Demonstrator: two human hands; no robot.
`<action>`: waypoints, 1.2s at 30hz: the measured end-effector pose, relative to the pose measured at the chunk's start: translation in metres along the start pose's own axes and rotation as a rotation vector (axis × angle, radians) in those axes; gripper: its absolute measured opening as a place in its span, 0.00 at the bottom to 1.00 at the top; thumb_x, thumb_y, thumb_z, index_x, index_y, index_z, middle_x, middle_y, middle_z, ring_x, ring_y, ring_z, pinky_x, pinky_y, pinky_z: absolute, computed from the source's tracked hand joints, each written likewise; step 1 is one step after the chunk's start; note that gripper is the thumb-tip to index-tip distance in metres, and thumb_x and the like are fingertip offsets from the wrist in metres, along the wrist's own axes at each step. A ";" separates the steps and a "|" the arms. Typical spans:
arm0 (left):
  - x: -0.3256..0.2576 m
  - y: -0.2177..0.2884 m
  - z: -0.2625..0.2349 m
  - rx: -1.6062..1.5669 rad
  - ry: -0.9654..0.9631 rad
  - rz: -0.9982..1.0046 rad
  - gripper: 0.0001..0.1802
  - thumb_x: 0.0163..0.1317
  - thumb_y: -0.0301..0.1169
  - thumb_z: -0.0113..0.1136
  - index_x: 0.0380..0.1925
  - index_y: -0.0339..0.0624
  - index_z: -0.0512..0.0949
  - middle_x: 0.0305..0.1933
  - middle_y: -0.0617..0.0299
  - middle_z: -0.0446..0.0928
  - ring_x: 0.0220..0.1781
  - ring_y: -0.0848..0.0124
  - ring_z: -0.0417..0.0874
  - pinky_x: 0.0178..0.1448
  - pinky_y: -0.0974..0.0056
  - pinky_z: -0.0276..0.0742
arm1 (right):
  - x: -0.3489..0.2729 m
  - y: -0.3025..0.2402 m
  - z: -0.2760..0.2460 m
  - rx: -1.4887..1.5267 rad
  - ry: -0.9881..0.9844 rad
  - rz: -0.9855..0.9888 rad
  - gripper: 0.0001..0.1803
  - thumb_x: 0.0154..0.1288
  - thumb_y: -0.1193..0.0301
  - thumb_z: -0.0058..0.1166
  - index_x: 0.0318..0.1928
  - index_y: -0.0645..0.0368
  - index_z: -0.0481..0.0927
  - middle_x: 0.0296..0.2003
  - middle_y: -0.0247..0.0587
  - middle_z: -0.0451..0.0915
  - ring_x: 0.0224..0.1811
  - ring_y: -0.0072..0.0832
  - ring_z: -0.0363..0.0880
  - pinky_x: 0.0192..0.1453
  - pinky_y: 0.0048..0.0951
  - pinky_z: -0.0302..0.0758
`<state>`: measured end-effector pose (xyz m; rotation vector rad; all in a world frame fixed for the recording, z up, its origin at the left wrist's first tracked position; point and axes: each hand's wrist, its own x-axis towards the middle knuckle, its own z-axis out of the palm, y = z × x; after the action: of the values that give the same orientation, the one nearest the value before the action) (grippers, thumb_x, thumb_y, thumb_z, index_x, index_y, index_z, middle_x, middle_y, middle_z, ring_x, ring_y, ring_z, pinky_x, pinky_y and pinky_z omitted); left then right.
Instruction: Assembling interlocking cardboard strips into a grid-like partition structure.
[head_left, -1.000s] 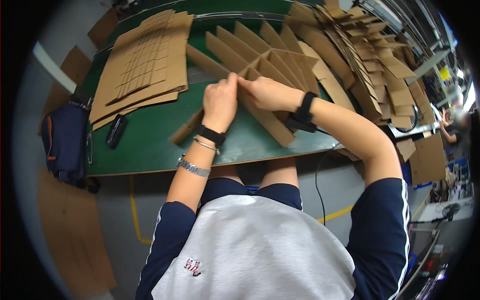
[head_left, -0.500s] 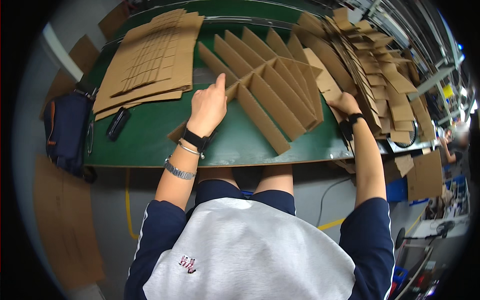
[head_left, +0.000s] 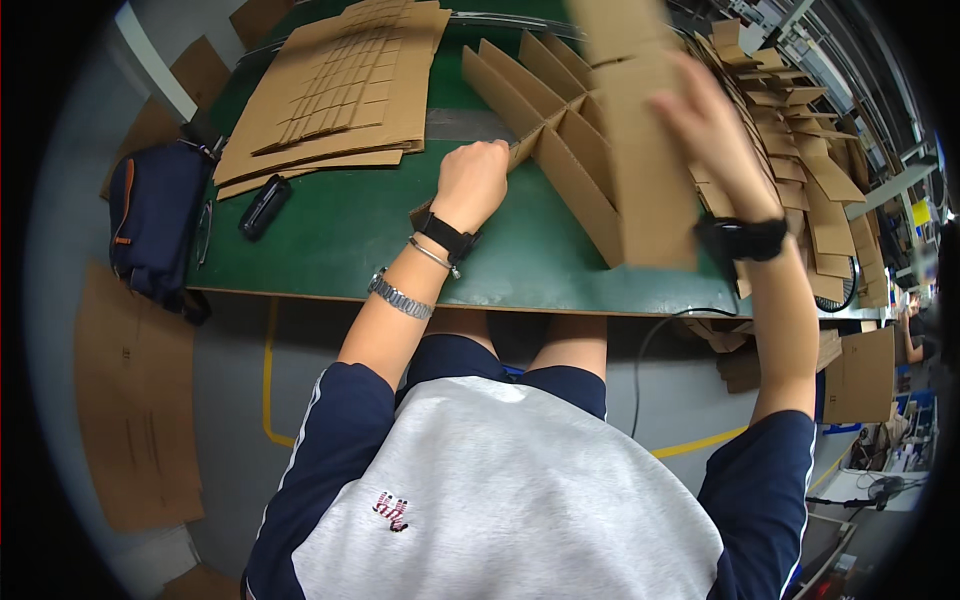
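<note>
My left hand point(head_left: 473, 185) is closed on the near end of a crosswise strip in a cardboard divider point(head_left: 582, 190). The divider's interlocked slats stand upright on the green table, partly hidden on the right. In front of them my right hand point(head_left: 722, 135), blurred by motion, holds a long slotted cardboard strip point(head_left: 650, 180) raised on edge. Its upper end runs out past the top of the view. Some of the right hand's fingers are hard to make out behind the strip.
Flat slotted cardboard sheets point(head_left: 340, 95) lie stacked at the back left. A black case point(head_left: 265, 207) and a dark blue bag point(head_left: 160, 220) are at the table's left end. More cardboard strips point(head_left: 800, 160) are heaped on the right. The green table's point(head_left: 560, 285) near edge faces my legs.
My right hand has lifted a cardboard strip from the right pile and brought it up beside the divider. My left fingers have curled around the divider's end. The whole view has shifted slightly.
</note>
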<state>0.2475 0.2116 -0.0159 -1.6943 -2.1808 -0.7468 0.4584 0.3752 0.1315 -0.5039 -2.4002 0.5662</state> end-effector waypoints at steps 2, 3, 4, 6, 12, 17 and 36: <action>0.001 0.002 0.001 -0.007 -0.007 -0.027 0.06 0.53 0.20 0.55 0.31 0.35 0.77 0.26 0.47 0.81 0.32 0.51 0.85 0.36 0.52 0.81 | -0.003 0.000 0.054 -0.133 -0.051 -0.329 0.33 0.67 0.69 0.53 0.69 0.62 0.59 0.47 0.65 0.79 0.49 0.50 0.81 0.51 0.42 0.78; -0.001 -0.001 -0.001 -0.008 -0.007 -0.028 0.06 0.53 0.20 0.55 0.31 0.35 0.77 0.26 0.47 0.81 0.32 0.51 0.85 0.36 0.52 0.81 | -0.002 -0.011 0.068 -0.119 -0.182 -0.216 0.34 0.67 0.70 0.52 0.70 0.62 0.58 0.43 0.65 0.80 0.45 0.51 0.82 0.49 0.43 0.78; -0.002 -0.002 -0.002 -0.021 -0.007 -0.020 0.07 0.53 0.20 0.55 0.34 0.36 0.77 0.26 0.48 0.81 0.32 0.51 0.85 0.36 0.52 0.81 | -0.005 -0.018 0.076 -0.106 -0.310 -0.102 0.35 0.66 0.71 0.52 0.71 0.61 0.56 0.38 0.66 0.81 0.40 0.53 0.82 0.46 0.45 0.78; -0.005 -0.005 -0.006 -0.030 -0.002 -0.019 0.09 0.54 0.20 0.55 0.36 0.37 0.77 0.26 0.48 0.81 0.32 0.50 0.85 0.36 0.52 0.81 | -0.009 -0.017 0.084 -0.142 -0.359 -0.088 0.35 0.66 0.72 0.51 0.72 0.62 0.56 0.33 0.64 0.80 0.37 0.53 0.82 0.44 0.46 0.77; -0.008 -0.004 -0.009 -0.072 -0.014 0.015 0.08 0.56 0.22 0.54 0.36 0.40 0.78 0.27 0.49 0.81 0.32 0.51 0.85 0.36 0.51 0.80 | -0.003 -0.023 0.089 -0.215 -0.402 -0.136 0.36 0.65 0.74 0.51 0.71 0.65 0.55 0.28 0.62 0.80 0.31 0.52 0.81 0.40 0.46 0.76; -0.008 -0.001 -0.008 -0.086 -0.025 -0.018 0.11 0.58 0.23 0.53 0.40 0.42 0.78 0.30 0.50 0.82 0.33 0.51 0.84 0.37 0.51 0.79 | 0.003 -0.030 0.091 -0.266 -0.407 -0.175 0.35 0.64 0.75 0.50 0.70 0.70 0.56 0.28 0.60 0.81 0.31 0.51 0.81 0.39 0.45 0.77; -0.007 0.000 -0.006 -0.068 -0.012 0.003 0.08 0.61 0.24 0.53 0.39 0.43 0.79 0.30 0.51 0.82 0.32 0.51 0.84 0.36 0.52 0.79 | -0.007 -0.017 0.119 -0.324 -0.469 -0.234 0.35 0.62 0.76 0.50 0.69 0.70 0.58 0.23 0.60 0.79 0.27 0.53 0.80 0.35 0.48 0.76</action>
<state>0.2487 0.2027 -0.0147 -1.7385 -2.1838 -0.8215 0.3837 0.3257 0.0513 -0.2291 -2.9709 0.2026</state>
